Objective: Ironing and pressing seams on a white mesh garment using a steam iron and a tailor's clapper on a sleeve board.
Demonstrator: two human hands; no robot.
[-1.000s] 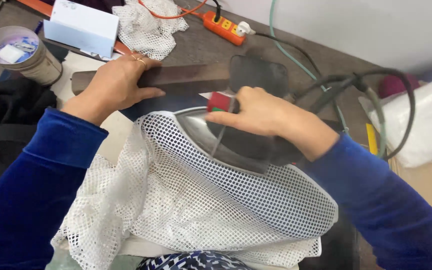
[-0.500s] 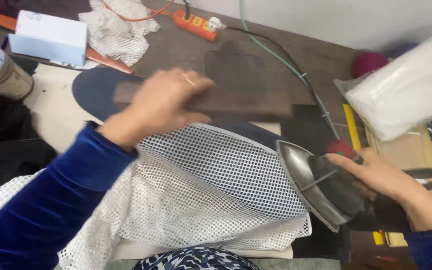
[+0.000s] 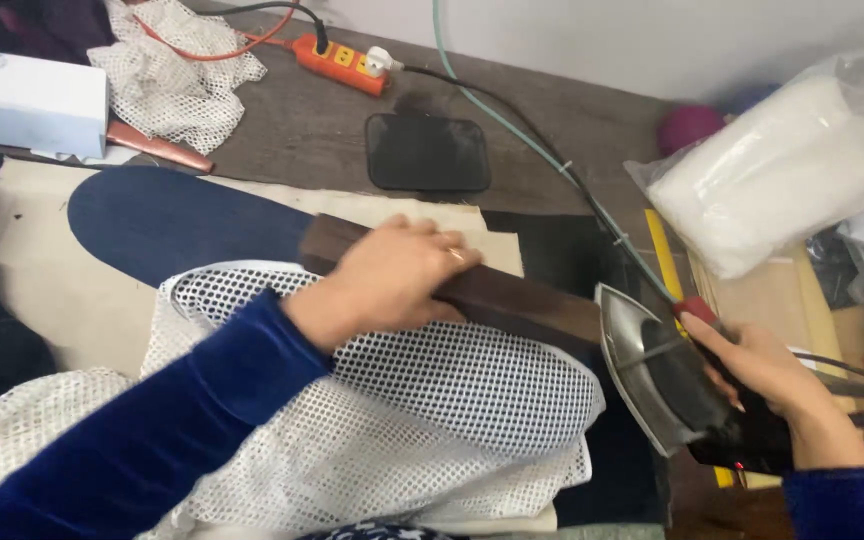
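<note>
My left hand [image 3: 392,282] lies flat on a dark wooden block [image 3: 512,300], pressing it onto white mesh cloth [image 3: 432,400] that covers a dark blue ironing pad [image 3: 172,225]. My right hand [image 3: 762,370] grips the black handle of an iron [image 3: 657,375], tilted up on its side at the right edge of the cloth, its shiny soleplate facing left. A red knob shows above my fingers. Both sleeves are dark blue velvet.
A black pad [image 3: 427,152] and an orange power strip [image 3: 342,62] lie on the far table. A white box [image 3: 30,103] and crumpled mesh [image 3: 177,70] sit at far left. A plastic bag of white stuffing [image 3: 782,170] lies at right. A green hose [image 3: 512,125] runs to the iron.
The iron has come off the mesh cloth and moved to the right, now standing tilted. My left hand has brought the wooden block onto the cloth where the iron was.
</note>
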